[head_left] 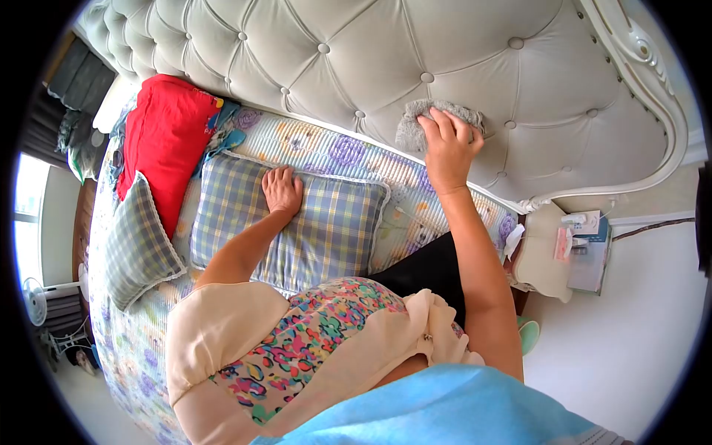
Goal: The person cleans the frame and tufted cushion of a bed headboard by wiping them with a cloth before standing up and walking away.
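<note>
My right hand [450, 152] is closed on a grey cloth [412, 127], which is pressed against the tufted headboard [475, 44]. The headboard is pale and padded, with buttons and a carved white frame. Lower and to the left, my left hand [282, 193] lies flat, fingers stretched out, on a blue and yellow plaid pillow [334, 222] with a lace edge. That pillow rests on the flowered, quilted bed cover [345, 151] beside the headboard.
A red pillow [167, 126] and a smaller plaid cushion [141, 241] lie at the left of the bed. At the right stands a cream nightstand [538, 248] with books [589, 263] and small items on it. A fan [35, 300] is at the far left.
</note>
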{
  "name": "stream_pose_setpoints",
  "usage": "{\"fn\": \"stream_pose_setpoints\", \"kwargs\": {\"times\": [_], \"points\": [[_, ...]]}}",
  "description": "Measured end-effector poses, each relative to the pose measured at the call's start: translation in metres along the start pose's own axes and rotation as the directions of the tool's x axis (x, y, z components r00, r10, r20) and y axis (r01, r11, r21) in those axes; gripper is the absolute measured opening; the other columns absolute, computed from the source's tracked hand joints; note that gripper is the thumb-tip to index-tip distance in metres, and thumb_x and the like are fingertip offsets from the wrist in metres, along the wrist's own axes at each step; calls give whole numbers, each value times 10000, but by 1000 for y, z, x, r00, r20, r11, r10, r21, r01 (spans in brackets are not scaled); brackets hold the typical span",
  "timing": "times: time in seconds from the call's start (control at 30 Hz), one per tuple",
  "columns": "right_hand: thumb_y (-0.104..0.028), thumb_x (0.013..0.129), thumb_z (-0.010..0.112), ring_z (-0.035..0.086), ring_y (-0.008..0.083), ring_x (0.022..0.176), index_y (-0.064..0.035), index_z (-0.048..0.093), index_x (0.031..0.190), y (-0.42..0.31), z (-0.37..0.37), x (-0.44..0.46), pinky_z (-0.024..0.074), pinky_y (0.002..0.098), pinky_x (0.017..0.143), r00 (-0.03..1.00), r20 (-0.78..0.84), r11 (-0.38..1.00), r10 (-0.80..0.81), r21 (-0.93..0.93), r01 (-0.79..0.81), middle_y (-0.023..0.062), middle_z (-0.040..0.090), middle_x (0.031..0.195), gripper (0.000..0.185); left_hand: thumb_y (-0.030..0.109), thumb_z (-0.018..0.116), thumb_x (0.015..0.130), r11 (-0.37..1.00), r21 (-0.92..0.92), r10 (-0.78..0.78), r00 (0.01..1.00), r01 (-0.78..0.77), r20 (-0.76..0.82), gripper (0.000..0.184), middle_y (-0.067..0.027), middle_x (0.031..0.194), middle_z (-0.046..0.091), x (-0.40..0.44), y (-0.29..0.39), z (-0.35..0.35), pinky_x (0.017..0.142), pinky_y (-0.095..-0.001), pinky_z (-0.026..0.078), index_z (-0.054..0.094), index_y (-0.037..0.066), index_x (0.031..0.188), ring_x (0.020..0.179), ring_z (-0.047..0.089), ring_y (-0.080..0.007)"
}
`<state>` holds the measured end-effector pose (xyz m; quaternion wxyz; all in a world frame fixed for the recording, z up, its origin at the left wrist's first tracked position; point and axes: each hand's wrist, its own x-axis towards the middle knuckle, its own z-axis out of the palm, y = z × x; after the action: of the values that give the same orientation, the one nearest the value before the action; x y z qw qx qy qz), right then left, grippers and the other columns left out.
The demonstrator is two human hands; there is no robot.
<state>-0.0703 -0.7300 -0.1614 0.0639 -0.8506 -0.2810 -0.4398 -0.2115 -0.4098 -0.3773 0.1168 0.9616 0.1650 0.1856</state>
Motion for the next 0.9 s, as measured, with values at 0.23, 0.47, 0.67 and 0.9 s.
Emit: {"fn": "stream_pose_setpoints", "kwargs": {"times": [0.23, 0.47, 0.67, 0.9], "points": [[36, 738, 623, 529, 208, 1166, -270, 716, 1166, -4, -64, 121, 342, 449, 969, 973, -214, 993, -82, 64, 98, -90, 646, 1224, 534, 312, 562, 940, 1000, -4, 6, 1000, -6, 6, 335, -78, 1263, 635, -1, 2, -3, 1173, -479, 276, 659, 87, 1169, 1261, 520, -285], [-74, 829, 684, 513, 105, 1215, -312, 718, 1132, 5, 13, 65, 315, 472, 1040, 973, -204, 993, -107, -65, 96, -154, 622, 1238, 387, 307, 554, 942, 999, 12, 31, 999, -31, -9, 337, -80, 1263, 633, 0, 1, -3, 1177, -482, 274, 654, 86, 1176, 1258, 520, -286], [-98, 826, 705, 541, 124, 1166, -267, 735, 1049, 16, -8, -46, 326, 474, 1040, 975, 221, 998, 9, 58, -23, -118, 654, 1187, 281, 308, 550, 945, 999, 17, 45, 999, -45, -12, 337, -80, 1254, 641, -2, -4, 3, 1174, -483, 281, 649, 88, 1180, 1247, 531, -290], [20, 670, 574, 518, 250, 1154, -273, 712, 1204, 47, -74, 61, 354, 402, 968, 989, -88, 993, 118, 33, -115, -73, 644, 1265, 624, 322, 545, 955, 999, 42, 33, 999, -34, 14, 333, -55, 1261, 642, 0, -1, 2, 1178, -468, 273, 647, 108, 1189, 1263, 520, -272]]}}
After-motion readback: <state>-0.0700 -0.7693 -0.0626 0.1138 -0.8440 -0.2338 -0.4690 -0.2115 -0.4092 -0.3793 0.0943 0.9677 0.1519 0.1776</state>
